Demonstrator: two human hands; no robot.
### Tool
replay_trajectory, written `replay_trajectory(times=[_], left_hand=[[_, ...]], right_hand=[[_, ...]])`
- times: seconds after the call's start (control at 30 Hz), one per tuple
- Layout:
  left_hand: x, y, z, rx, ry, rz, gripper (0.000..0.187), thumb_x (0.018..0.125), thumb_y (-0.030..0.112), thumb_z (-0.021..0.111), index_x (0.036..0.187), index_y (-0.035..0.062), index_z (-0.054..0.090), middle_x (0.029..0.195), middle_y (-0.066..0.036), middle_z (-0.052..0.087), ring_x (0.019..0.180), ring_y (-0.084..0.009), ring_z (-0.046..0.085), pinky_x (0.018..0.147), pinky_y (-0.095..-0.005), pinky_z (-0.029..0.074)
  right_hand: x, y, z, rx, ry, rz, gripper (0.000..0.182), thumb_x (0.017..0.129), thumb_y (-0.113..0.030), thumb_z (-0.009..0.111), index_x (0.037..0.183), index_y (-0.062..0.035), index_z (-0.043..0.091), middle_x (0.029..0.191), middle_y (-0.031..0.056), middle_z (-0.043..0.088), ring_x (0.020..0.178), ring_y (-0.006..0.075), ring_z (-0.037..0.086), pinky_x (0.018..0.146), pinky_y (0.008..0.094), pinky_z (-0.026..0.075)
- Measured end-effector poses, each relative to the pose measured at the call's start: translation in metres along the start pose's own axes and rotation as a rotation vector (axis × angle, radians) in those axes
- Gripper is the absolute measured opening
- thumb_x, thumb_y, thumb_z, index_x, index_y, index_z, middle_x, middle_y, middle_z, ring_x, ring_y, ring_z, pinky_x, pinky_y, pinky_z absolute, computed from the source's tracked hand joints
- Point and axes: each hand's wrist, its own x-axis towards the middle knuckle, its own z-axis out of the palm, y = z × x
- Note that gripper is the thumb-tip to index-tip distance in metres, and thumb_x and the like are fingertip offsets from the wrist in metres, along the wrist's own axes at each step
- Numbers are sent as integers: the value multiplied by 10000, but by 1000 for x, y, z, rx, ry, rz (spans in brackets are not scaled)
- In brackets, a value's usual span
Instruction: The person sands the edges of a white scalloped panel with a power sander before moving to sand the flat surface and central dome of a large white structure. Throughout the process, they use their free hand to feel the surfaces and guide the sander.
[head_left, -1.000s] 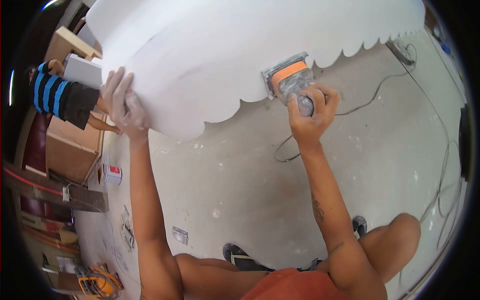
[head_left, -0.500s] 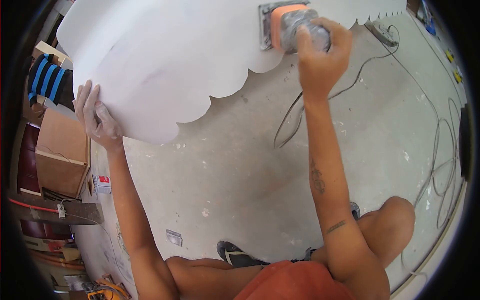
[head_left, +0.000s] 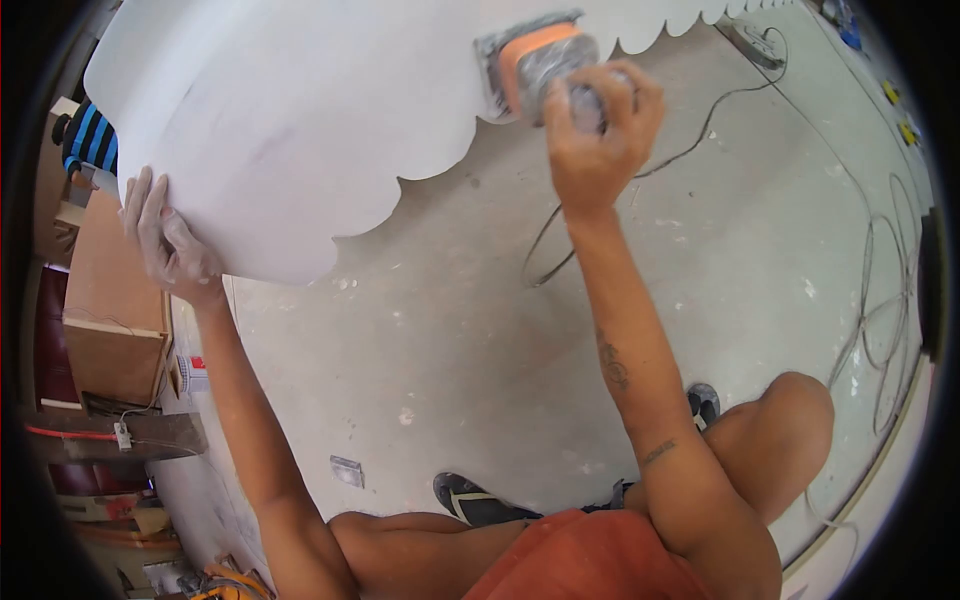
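Observation:
A large white panel [head_left: 270,130] with a scalloped lower edge fills the upper left. My left hand [head_left: 170,240], coated in pale dust, holds the panel at its left corner, fingers stretched along the edge and thumb apart from them. In my right hand [head_left: 603,130] is an orange and grey sander [head_left: 540,65], gripped by its dusty rounded top. The sander's square pad lies against the panel near the scalloped edge. Blur softens my right fingers a little.
A dark cord [head_left: 690,150] runs over the dusty floor [head_left: 450,330] to a power strip [head_left: 752,45]. More cable loops lie at right. Wooden boxes [head_left: 115,340], a can [head_left: 190,373] and a person in a striped sleeve [head_left: 92,140] are at left. A small grey pad [head_left: 347,471] lies near my leg.
My right hand and the sander have shifted left and slightly down along the panel's edge. The whole view has moved a little, with panel and left hand appearing farther left.

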Motion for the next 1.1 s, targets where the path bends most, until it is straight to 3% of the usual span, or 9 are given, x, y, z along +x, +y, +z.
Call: replay_trajectory(times=[0.13, 0.37, 0.63, 0.9, 1.1], left_hand=[[1, -3, 7, -94, 53, 8, 399, 978, -20, 431, 1247, -61, 722, 1393, -185, 685, 1390, -373, 571, 1189, -498, 454], [1, -2, 4, -38, 15, 12, 378, 967, 4, 470, 1241, -30, 728, 1396, -175, 674, 1382, -364, 566, 1203, -504, 436], [-1, 0, 10, -87, 31, -34, 371, 984, 23, 461, 1238, -32, 726, 1387, -172, 678, 1387, -360, 555, 1192, -496, 452], [-1, -5, 11, -59, 27, 12, 371, 991, 24, 459, 1241, -46, 723, 1392, -178, 674, 1373, -373, 569, 1160, -484, 487], [-1, -4, 13, -84, 39, -19, 379, 994, 30, 448, 1233, -48, 732, 1393, -182, 672, 1384, -381, 565, 1167, -490, 483]], right_hand=[[-26, -1, -7, -14, -43, 84, 235, 735, -101, 822, 934, -200, 743, 1104, 42, 634, 967, 290, 572, 792, 413, 503], [14, 16, 6, 4, 41, 48, 228, 741, -97, 809, 944, -182, 750, 1115, 41, 651, 972, 291, 585, 796, 421, 514], [-38, 19, -7, -26, -28, -42, 234, 730, -112, 837, 934, -195, 758, 1106, 55, 641, 973, 290, 580, 782, 396, 505], [-14, 23, 6, 9, 18, -35, 242, 715, -109, 840, 924, -203, 761, 1123, 52, 646, 985, 291, 573, 773, 402, 508], [-46, 25, -7, 8, -49, -48, 270, 696, -85, 831, 927, -207, 767, 1125, 44, 648, 979, 291, 576, 766, 382, 496]])
